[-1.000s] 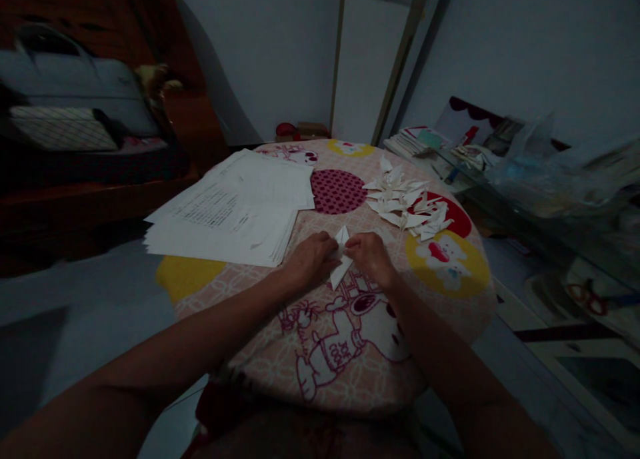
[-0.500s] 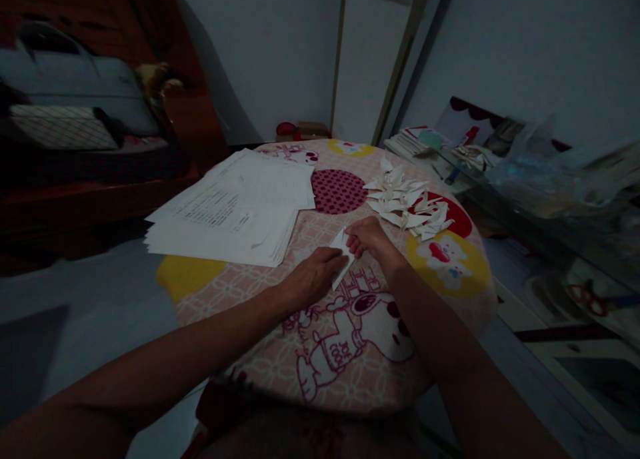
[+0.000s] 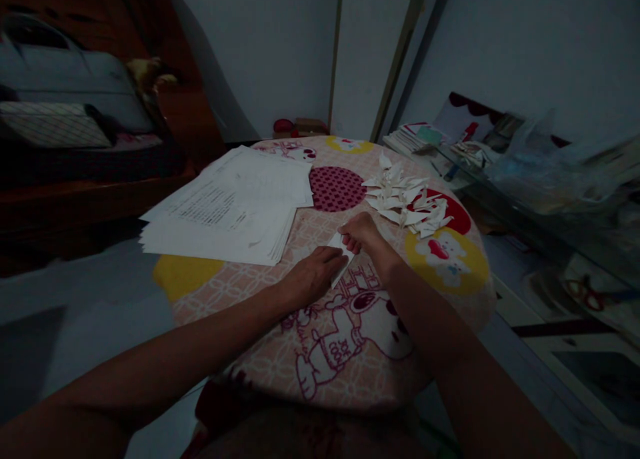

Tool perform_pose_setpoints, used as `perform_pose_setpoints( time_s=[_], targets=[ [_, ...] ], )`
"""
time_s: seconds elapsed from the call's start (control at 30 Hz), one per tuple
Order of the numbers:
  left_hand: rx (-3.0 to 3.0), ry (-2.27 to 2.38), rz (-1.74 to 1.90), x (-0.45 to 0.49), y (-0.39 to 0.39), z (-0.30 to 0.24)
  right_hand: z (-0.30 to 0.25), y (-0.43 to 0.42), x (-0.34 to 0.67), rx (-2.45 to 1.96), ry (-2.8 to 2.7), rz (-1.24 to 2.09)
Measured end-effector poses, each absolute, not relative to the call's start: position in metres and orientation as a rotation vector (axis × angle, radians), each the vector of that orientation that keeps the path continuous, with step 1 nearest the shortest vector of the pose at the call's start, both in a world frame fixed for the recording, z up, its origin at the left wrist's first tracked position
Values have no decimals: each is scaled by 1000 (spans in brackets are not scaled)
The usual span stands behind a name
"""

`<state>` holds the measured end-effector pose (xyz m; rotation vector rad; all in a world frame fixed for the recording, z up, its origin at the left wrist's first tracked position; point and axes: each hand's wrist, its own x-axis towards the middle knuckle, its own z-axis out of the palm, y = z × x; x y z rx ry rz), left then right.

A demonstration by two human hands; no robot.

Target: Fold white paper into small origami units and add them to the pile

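Cannot see much of the folded paper (image 3: 343, 266) beneath left hand (image 3: 313, 276) and right hand (image 3: 361, 231) fingers, nor read the sheets (image 3: 225, 209) beside them.

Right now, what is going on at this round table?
A person is folding a small white paper on the table's cartoon cloth. The left hand lies flat on the paper and presses it down, while the right hand pinches its far end. A stack of printed sheets lies to the left, and a pile of folded pieces to the right.
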<state>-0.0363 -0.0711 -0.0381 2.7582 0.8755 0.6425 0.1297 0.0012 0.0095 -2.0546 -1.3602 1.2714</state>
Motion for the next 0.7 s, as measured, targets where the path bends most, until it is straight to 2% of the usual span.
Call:
perform_pose_setpoints(
  time_s=[0.37, 0.7],
  targets=[
    [2771, 937, 656, -38, -72, -39, 8, 1, 126, -2115, -1433, 1166],
    [2882, 909, 447, -37, -69, -38, 8, 5, 129, -2189, -1521, 1089]
  ],
)
